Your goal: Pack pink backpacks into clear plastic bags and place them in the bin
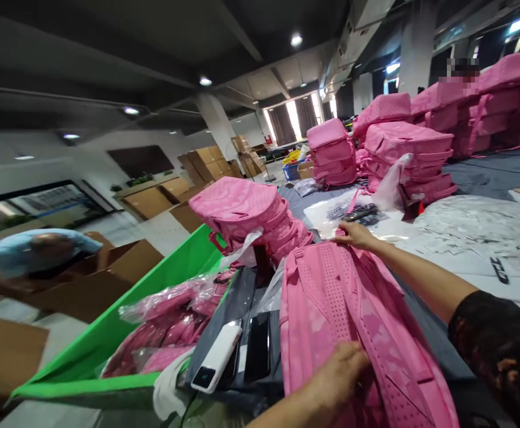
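Note:
A pink camouflage backpack (315, 297) lies in front of me with its perforated shoulder straps (337, 291) facing up. My right hand (355, 235) is closed at the backpack's top edge, pinching the fabric near the top loop. Lower down, my left hand (346, 365) has its fingers curled in at the inner edge of one strap; its fingertips are partly hidden. To the left of the backpack lie a white power bank (217, 356) and a dark phone (257, 346).
Stacked pink backpacks (237, 205) stand just beyond, with more piles (406, 142) at the back right. A green-sided bin (85, 339) holds plastic-wrapped pink items. Small white tags (478, 226) cover the right side. Another person (41, 255) bends over cardboard boxes (126, 270) at left.

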The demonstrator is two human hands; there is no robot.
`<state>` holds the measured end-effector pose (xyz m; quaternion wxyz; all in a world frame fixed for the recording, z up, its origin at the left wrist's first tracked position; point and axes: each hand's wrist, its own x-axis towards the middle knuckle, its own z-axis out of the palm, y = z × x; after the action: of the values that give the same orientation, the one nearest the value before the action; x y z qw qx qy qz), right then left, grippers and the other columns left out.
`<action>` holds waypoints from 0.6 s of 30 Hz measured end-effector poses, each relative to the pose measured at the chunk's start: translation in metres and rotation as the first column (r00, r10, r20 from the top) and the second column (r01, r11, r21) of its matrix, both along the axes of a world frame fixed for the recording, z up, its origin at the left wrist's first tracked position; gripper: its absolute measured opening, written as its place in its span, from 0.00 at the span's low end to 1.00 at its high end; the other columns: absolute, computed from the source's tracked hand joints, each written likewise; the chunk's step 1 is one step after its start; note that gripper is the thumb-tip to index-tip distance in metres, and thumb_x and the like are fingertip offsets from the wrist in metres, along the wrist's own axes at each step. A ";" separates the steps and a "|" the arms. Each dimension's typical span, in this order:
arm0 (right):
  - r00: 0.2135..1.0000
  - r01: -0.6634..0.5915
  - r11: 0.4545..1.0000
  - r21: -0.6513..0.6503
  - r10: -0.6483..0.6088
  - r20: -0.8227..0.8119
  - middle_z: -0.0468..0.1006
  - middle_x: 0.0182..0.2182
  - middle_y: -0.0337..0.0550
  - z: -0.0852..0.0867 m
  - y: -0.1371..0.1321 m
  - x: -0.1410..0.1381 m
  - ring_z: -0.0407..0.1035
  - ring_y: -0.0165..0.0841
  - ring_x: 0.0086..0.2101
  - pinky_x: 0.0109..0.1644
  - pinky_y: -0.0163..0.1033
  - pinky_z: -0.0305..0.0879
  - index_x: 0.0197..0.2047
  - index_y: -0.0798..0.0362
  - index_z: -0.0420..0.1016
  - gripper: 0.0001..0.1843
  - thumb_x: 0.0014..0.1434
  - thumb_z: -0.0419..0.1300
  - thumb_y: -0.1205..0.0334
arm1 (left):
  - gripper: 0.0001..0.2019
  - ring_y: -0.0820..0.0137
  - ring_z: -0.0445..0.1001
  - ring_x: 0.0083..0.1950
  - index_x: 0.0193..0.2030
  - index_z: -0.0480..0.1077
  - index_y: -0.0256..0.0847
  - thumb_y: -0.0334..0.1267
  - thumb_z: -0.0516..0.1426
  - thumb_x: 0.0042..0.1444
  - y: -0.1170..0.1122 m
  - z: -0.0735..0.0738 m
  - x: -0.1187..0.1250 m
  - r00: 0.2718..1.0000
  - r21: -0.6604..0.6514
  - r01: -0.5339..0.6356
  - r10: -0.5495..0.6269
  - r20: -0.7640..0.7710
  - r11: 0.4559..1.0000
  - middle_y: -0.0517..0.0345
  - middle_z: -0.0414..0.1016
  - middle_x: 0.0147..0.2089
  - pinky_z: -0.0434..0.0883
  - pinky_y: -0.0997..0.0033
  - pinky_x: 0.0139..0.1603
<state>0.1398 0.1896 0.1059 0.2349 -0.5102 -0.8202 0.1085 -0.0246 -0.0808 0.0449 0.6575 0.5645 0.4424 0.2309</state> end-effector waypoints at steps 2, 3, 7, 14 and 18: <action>0.995 -0.046 0.999 0.011 0.044 0.094 0.77 0.36 0.47 -0.015 -0.001 -0.013 0.71 0.42 0.39 0.43 0.41 0.63 0.36 0.50 0.72 0.25 0.58 0.64 0.35 | 0.22 0.71 0.61 0.29 0.26 0.69 0.43 0.61 0.59 0.57 -0.011 0.002 -0.010 0.999 0.038 0.023 -0.021 -0.050 0.999 0.62 0.65 0.25 0.61 0.72 0.32; 0.990 -0.059 0.998 0.029 0.055 0.129 0.78 0.40 0.51 -0.023 -0.002 -0.015 0.72 0.45 0.43 0.47 0.44 0.64 0.39 0.51 0.74 0.25 0.58 0.64 0.35 | 0.24 0.72 0.61 0.28 0.24 0.67 0.42 0.61 0.60 0.56 -0.009 0.005 -0.017 0.992 0.086 0.067 -0.057 -0.111 0.994 0.63 0.63 0.23 0.59 0.72 0.30; 0.983 -0.031 0.993 0.113 0.010 0.183 0.72 0.58 0.66 -0.054 0.008 -0.006 0.66 0.57 0.59 0.62 0.59 0.60 0.58 0.56 0.71 0.36 0.63 0.54 0.32 | 0.26 0.69 0.67 0.26 0.25 0.69 0.42 0.61 0.53 0.63 0.055 0.023 -0.061 0.892 0.416 -0.050 0.228 -0.389 0.908 0.61 0.66 0.21 0.62 0.71 0.29; 0.988 -0.155 0.969 0.194 0.157 0.004 0.73 0.62 0.59 -0.104 0.029 0.020 0.65 0.52 0.63 0.68 0.62 0.59 0.62 0.52 0.71 0.35 0.65 0.52 0.34 | 0.33 0.45 0.70 0.66 0.59 0.73 0.36 0.48 0.70 0.48 0.227 0.010 -0.104 0.567 0.814 -0.200 0.742 -0.357 0.545 0.35 0.75 0.63 0.68 0.47 0.64; 0.959 -0.197 0.936 0.293 0.246 -0.140 0.76 0.58 0.56 -0.114 0.019 0.029 0.70 0.49 0.59 0.64 0.57 0.66 0.62 0.50 0.70 0.30 0.66 0.54 0.38 | 0.24 0.58 0.72 0.64 0.58 0.74 0.43 0.35 0.67 0.53 0.225 -0.009 -0.089 0.663 0.859 -0.133 0.689 -0.294 0.495 0.49 0.76 0.62 0.67 0.55 0.67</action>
<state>0.1691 0.2088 -0.0077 0.3609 -0.3649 -0.8559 0.0633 -0.1136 0.1446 0.0357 0.0825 0.6984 0.6108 0.3638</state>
